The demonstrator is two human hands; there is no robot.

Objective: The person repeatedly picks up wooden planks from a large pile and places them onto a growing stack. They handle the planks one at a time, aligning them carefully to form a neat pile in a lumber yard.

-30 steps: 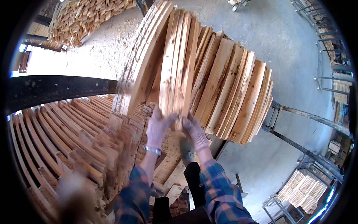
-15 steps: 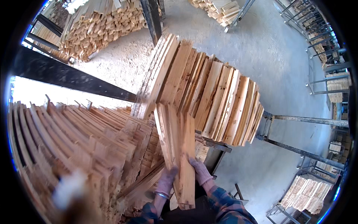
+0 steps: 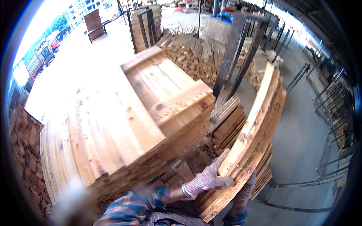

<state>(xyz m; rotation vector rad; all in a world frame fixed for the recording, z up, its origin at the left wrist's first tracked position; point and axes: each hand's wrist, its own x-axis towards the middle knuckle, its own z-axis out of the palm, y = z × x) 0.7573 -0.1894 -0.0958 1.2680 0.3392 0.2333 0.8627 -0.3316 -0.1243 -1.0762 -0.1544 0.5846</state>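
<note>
A bundle of several long wooden boards point(image 3: 256, 128) leans up and to the right between my hands, raised off the pile. My left hand point(image 3: 209, 179), in a pale knit glove, grips the bundle's left side near its lower end, with finger and thumb spread over the wood. On the opposite side my right hand point(image 3: 247, 187), gloved too, is wrapped round the boards' edge; its fingers are mostly hidden behind them. To the left stands a tall stack of boards point(image 3: 102, 128), with shorter pieces and a crosspiece point(image 3: 184, 101) lying on top.
Behind the bundle lies a lower pile of boards point(image 3: 230, 122). Dark metal posts point(image 3: 247, 60) rise at its far end, before a heap of cut wood point(image 3: 196, 60). Metal rack bars point(image 3: 301, 184) stand low on the right. A truck point(image 3: 41, 58) is parked far left.
My view has swung up and left, bringing the tall stack into sight. The boards in my hands have been lifted from the pile and moved to the right, both hands still on them.
</note>
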